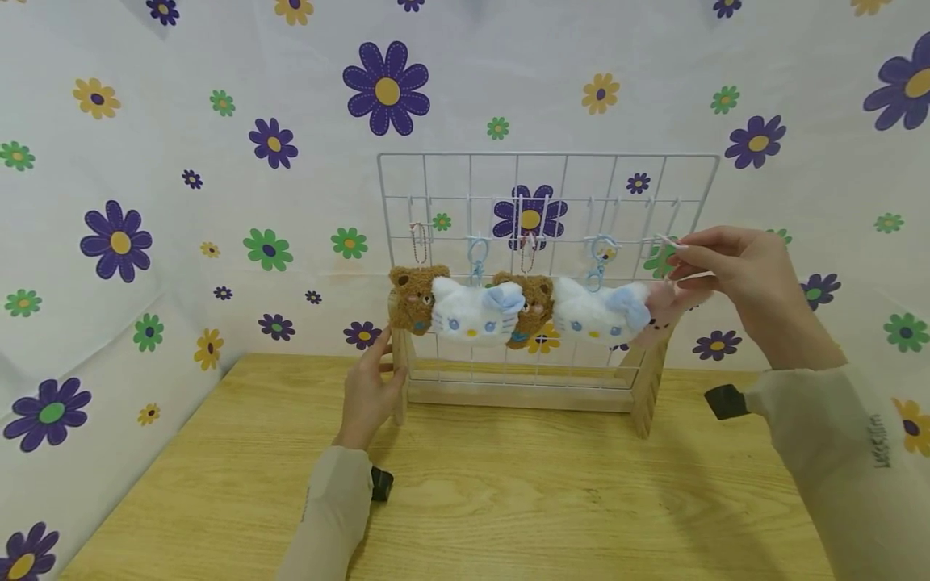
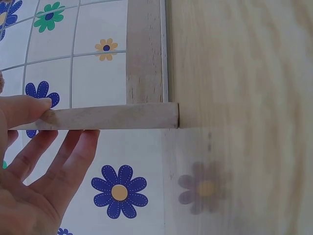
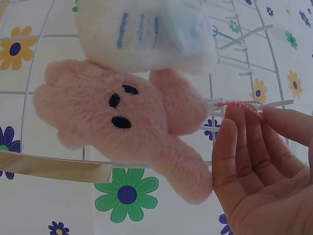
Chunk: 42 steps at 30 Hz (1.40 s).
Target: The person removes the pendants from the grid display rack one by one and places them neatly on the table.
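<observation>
Looking in from far away, I spot dark writing [image 1: 877, 441] on the right sleeve [image 1: 821, 420], near 4 o'clock in the head view, but it is too blurry to read. The surface [image 1: 472, 500] is yellowish wood with grain lines. Behind it is a white wall sheet [image 1: 240, 177] with purple, green and yellow flowers. A white wire rack [image 1: 541, 153] stands on the surface, with brown bears [image 1: 420, 298] and white cats [image 1: 475, 315] hanging in a row. The pink plush [image 3: 146, 115] is at the row's 3 o'clock end. In the head view a cat hides part of it, but the right wrist view shows me its black eyes [image 3: 121, 122]. There the right grip [image 3: 269, 191], at 4 o'clock, pinches a pink bead chain [image 3: 239, 104] by a white hook [image 3: 283, 103]; I can't tell if it's looped on. The left wrist view shows the left grip [image 2: 34, 196], at 8 o'clock, holding the rack's wooden leg [image 2: 112, 117] between thumb [image 2: 24, 108] and fingers [image 2: 80, 154].
</observation>
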{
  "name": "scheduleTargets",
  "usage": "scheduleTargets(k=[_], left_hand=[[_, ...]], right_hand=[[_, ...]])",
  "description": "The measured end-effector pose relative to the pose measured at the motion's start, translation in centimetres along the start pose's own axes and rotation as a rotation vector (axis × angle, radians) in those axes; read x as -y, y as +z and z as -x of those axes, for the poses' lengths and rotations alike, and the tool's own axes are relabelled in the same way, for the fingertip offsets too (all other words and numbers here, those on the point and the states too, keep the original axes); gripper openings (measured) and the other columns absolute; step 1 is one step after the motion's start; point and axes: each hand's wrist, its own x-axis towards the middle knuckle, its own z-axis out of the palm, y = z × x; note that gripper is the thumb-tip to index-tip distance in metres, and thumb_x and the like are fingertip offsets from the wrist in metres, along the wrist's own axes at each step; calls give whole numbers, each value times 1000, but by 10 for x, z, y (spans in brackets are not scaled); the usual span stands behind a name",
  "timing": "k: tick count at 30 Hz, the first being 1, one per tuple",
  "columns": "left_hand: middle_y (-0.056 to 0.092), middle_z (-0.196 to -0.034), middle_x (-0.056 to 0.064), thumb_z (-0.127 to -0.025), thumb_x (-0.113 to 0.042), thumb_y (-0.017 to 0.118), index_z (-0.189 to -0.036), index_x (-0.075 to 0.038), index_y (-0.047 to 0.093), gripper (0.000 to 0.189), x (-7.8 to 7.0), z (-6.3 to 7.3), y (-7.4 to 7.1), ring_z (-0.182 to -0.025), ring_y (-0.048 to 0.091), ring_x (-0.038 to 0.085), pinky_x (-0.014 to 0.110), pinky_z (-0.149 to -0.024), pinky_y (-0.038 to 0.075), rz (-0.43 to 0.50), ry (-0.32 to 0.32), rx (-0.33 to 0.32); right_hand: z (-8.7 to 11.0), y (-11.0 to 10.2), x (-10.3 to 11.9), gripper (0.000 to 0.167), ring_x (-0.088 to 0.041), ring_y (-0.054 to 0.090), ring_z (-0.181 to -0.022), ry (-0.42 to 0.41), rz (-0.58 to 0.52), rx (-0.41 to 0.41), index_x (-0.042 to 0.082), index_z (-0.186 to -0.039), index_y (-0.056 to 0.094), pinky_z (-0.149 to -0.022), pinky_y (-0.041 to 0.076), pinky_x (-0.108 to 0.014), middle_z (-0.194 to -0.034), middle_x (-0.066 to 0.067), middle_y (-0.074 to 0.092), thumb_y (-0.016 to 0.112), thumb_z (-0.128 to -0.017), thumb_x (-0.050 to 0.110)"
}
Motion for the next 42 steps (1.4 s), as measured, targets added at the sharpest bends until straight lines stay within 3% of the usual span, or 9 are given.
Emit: scheduleTargets(k=[5,17,25,34,42], left_hand=[[62,-127,29,-89,8,71,-150,3,44,68,1,0,1,-92,70,42,50,-71,62,-4,-1,0],[62,-128,29,-89,9,70,-151,2,44,68,-1,1,0,-95,70,42,49,-73,62,16,-24,6],[62,-127,30,-88,11,71,-150,5,43,68,1,1,0,-94,71,42,48,-73,62,15,-10,5],[63,-125,30,-87,10,70,-148,6,45,67,2,1,1,-91,70,41,46,-68,62,-4,22,-19],[62,-129,28,-88,9,70,-151,2,43,69,1,0,0,-96,70,41,48,-74,62,8,-31,13]], right_hand=[[2,-2,1,21,-8,70,-79,-13,-16,-2,27,-93,77,-72,59,-19,-88,10,72,64,-101,14],[8,-8,1,12,-12,70,-82,-44,-191,16,7,-102,77,-73,58,-19,-91,0,73,69,-97,14],[12,-8,1,11,-13,70,-81,-72,-262,20,5,-102,77,-73,58,-19,-91,-2,73,71,-95,11],[16,-10,3,10,-13,72,-80,-90,-213,8,5,-103,76,-73,58,-18,-91,-2,74,69,-97,9],[20,-12,1,9,-12,71,-79,-74,-199,4,8,-100,77,-74,58,-18,-93,0,74,69,-97,9]])
